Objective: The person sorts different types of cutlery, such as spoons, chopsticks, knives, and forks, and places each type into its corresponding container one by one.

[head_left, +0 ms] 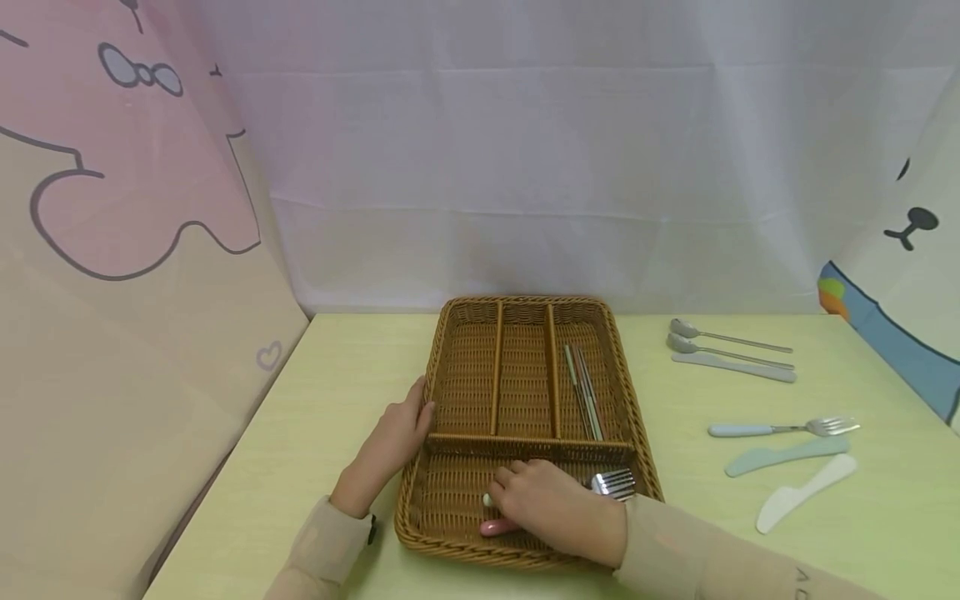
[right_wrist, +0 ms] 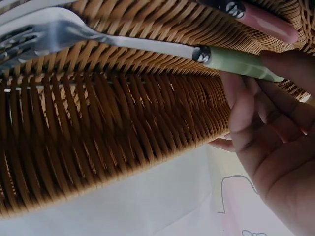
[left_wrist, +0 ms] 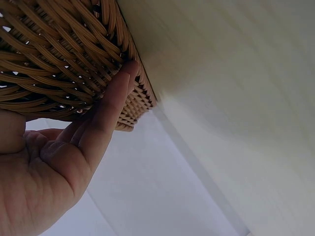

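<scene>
A brown wicker basket (head_left: 495,436) with several compartments stands on the table. My left hand (head_left: 393,429) holds its left wall, thumb at the rim and fingers along the outside weave (left_wrist: 64,64). Inside the near compartment, my right hand (head_left: 543,504) pinches the green handle of a metal fork (right_wrist: 236,61) between thumb and fingers. The fork's tines (head_left: 615,483) point right. Beside it lies a pink handle (head_left: 498,527), its other end hidden by my right hand in the head view. Slim chopsticks (head_left: 587,392) lie in the far right compartment.
On the table right of the basket lie two spoons (head_left: 720,342), a grey knife (head_left: 735,367), a blue-handled fork (head_left: 780,428), a pale green knife (head_left: 787,455) and a white knife (head_left: 806,493). A white curtain (head_left: 510,167) hangs behind the table.
</scene>
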Demonstrator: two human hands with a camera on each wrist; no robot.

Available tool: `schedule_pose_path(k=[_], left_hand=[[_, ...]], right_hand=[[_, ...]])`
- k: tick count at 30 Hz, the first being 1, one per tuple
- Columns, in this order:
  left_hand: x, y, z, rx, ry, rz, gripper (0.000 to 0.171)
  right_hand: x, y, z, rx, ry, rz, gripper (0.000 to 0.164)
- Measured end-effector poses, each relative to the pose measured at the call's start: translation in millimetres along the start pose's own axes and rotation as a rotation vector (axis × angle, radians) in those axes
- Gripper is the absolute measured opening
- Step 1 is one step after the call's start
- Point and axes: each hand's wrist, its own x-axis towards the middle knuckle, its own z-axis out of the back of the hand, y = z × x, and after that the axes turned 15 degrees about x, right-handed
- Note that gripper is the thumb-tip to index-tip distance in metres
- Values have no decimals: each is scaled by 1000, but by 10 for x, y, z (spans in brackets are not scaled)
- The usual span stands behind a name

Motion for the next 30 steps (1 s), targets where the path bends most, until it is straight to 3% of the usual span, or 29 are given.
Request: schedule_pose_path(k=[6,12,18,22,30], left_hand=[[-2,-9,9,-3,4,0,51],[-5,-16,17,-7,7,1,51],[-4,-12,13,-11,5,-3,51],[-3,-8,9,-7,4,-2,51],[-5,-6,10,-9,4,-2,51]], right_hand=[[-8,-19,-25,-9,29,-10,19],[-17,-26,-6,-15,69,-31,26],[-17,-22,-17,44,8,16,18],[-13,-16,-45,73,-43,56,26],[-19,-35,-95,70,10,33,26]])
